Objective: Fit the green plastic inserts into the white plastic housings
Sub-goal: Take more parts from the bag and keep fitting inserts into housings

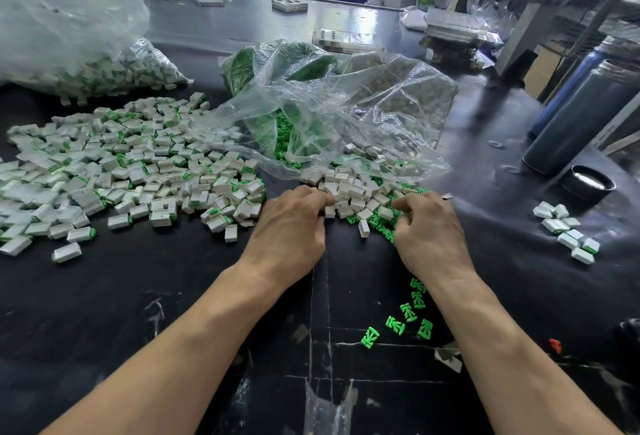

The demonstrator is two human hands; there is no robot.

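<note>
Head view: left hand (289,226) and right hand (431,228) rest, fingers curled, at the mixed pile of housings (356,192) and inserts (381,223) at 12 o'clock; what each hand grips cannot be told. Loose inserts lie on the counter (138,296) at 5 o'clock; assembled pile (121,167) at 10 o'clock.

Bare table (173,313) lies near; housing heaps (138,164) and bags (329,112) crowd beyond.

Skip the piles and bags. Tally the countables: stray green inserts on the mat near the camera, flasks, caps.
Stray green plastic inserts: 6
Tall metal flasks: 2
Round black cap: 1
Total: 9
</note>
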